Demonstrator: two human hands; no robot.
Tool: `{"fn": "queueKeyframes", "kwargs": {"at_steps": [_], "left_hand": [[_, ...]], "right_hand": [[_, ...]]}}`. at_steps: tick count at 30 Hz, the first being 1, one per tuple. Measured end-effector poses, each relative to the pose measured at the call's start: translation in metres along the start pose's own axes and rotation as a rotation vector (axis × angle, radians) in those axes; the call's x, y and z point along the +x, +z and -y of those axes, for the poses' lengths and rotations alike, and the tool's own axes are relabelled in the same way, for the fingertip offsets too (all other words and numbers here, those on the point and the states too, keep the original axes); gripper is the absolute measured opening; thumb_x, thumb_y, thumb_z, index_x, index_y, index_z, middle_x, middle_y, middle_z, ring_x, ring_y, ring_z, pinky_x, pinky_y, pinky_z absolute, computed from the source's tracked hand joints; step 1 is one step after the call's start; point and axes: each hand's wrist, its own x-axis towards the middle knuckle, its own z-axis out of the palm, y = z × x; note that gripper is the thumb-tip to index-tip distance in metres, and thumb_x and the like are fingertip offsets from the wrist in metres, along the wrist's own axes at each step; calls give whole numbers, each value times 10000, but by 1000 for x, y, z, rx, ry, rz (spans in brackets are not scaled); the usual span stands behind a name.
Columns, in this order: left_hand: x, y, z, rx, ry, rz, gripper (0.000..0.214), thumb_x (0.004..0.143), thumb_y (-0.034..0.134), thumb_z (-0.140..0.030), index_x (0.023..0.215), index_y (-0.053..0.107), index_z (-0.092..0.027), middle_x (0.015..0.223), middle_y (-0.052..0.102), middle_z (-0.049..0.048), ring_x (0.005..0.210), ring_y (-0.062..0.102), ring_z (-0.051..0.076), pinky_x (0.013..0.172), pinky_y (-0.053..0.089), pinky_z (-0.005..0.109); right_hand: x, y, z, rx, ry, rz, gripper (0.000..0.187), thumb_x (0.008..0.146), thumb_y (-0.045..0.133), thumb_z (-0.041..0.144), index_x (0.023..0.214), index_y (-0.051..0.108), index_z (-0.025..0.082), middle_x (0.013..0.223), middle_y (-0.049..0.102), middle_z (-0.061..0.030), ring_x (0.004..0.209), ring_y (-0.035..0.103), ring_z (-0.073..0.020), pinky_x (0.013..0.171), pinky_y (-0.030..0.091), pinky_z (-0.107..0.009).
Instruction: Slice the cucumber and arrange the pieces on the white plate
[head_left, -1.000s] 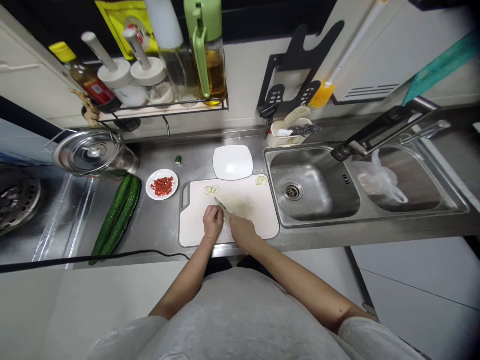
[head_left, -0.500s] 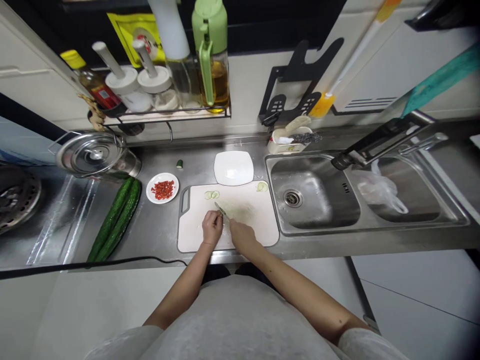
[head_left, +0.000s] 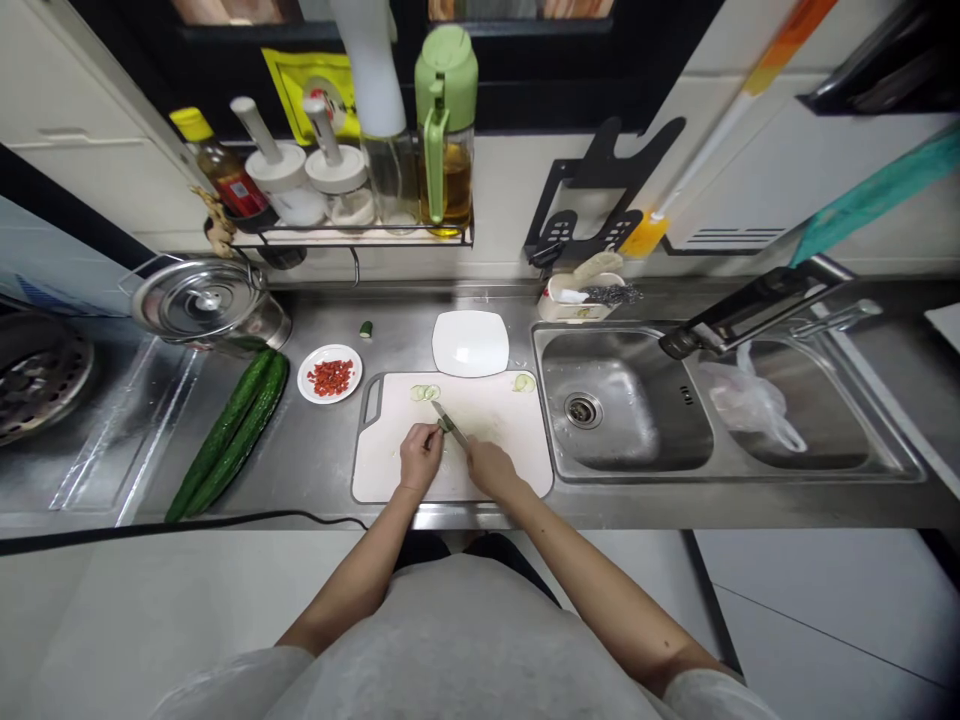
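Observation:
My right hand [head_left: 491, 470] is closed round the handle of a small knife [head_left: 453, 426], its blade slanting up and to the left over the white cutting board [head_left: 390, 455]. My left hand [head_left: 421, 460] pinches a short green cucumber piece [head_left: 443, 426] beside the blade; fingers hide part of it. Thin cucumber slices [head_left: 425, 393] lie in a row just beyond the knife tip. More pale slices [head_left: 523, 383] sit at the board's far right corner. An empty white plate [head_left: 471, 343] stands behind the board.
Left of the board are a plate of chopped red pieces [head_left: 330, 376], a cucumber end [head_left: 365, 329], whole cucumbers [head_left: 232, 435] and a lidded steel pot [head_left: 202, 300]. A double sink [head_left: 630, 400] lies right. A bottle rack [head_left: 352, 238] overhangs the back; a black cable [head_left: 262, 518] runs along the front edge.
The camera view has shifted slightly. The knife has moved a little away from the left fingers, and more of the green cucumber piece shows beside the blade.

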Motion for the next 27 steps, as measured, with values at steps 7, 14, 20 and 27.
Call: {"fn": "queueKeyframes", "kwargs": {"at_steps": [7,14,20,27], "left_hand": [[-3,-7,-4,-25,-120,-9,149,846,539,-279,912,632,-182,826,629,48,748,582,138,720,485,278],[21,-30,-28,53,-6,-16,240,862,535,-324,1047,628,-204,1009,622,90,982,560,202,884,446,357],[47,-30,-49,184,116,368,242,797,623,-427,985,684,-286,1088,614,59,1084,507,252,972,348,438],[43,-21,-56,98,60,533,93,752,670,-333,770,679,-242,890,647,38,905,578,202,863,415,367]], "right_hand": [[-22,-6,-24,-125,54,-166,334,959,288,221,1214,503,237,1076,590,-88,838,608,-179,672,377,-281],[-36,-3,-47,-305,4,-402,402,950,332,207,1318,483,268,1152,541,-109,862,518,-185,748,309,-309],[-40,0,-54,-336,-99,-489,402,965,296,213,1300,506,280,1194,537,-90,841,469,-181,752,275,-309],[-56,11,-64,-322,-110,-474,382,933,372,198,1267,542,272,1163,552,-98,834,484,-179,748,286,-300]]}}
